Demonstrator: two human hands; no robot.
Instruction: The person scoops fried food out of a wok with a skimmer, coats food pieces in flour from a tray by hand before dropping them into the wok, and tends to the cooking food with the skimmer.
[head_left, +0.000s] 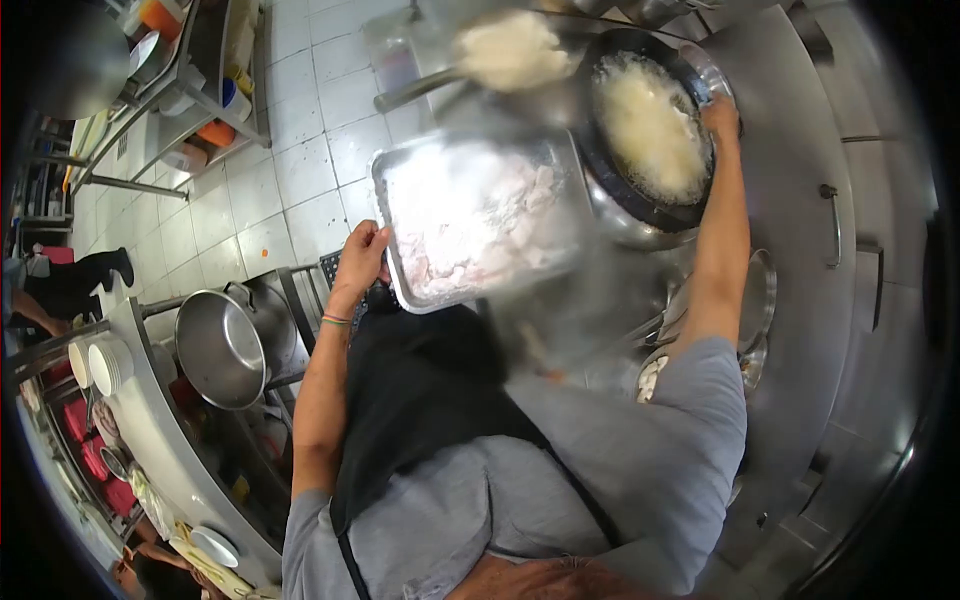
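Note:
My left hand (362, 255) is closed on the near left edge of a rectangular metal tray (392, 270). In the tray lie pale pieces of raw meat (520, 215) under a heap of white flour (445, 195). My right hand (718, 115) reaches out to the far right rim of a black wok (612, 175), fingers wrapped around what looks like a shiny metal bowl (703, 68). Pale food (650, 125) bubbles in oil inside the wok. Left of the wok, a long-handled strainer (415, 90) holds a mound of pale fried food (510, 50), blurred.
A large steel pot (215, 345) stands on a rack at my left. Stacked white plates (108, 365) sit on a counter (165, 440). Steel shelving (185, 110) is at the upper left. Another person's dark-clad legs (85, 280) show at the left edge.

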